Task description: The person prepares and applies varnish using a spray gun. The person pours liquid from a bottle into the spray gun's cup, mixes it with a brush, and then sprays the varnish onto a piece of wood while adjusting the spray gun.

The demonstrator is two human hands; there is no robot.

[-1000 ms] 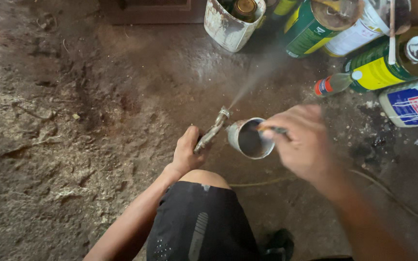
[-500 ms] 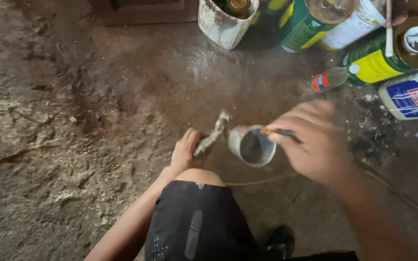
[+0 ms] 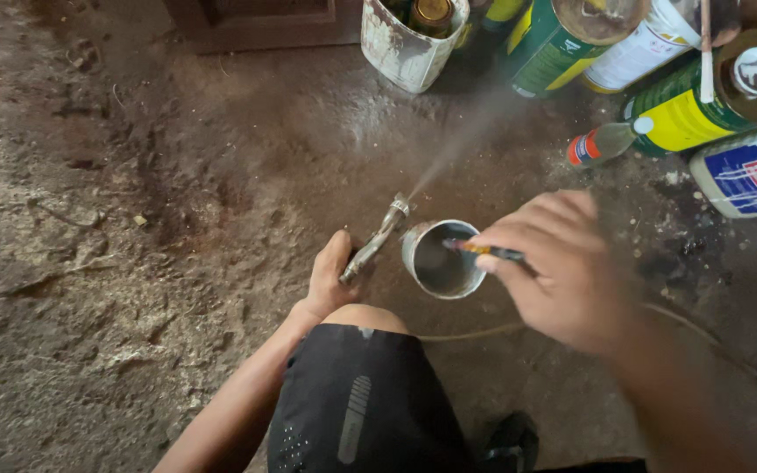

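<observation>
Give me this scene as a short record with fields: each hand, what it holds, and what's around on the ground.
left hand: left hand grips the spray gun, which emits a fine mist
right hand: right hand holds a thin stick over the metal cup
cup: open, attached beside the gun
ground: dirty floor
nearby: paint cans, white pail, small bottle lying down
</observation>
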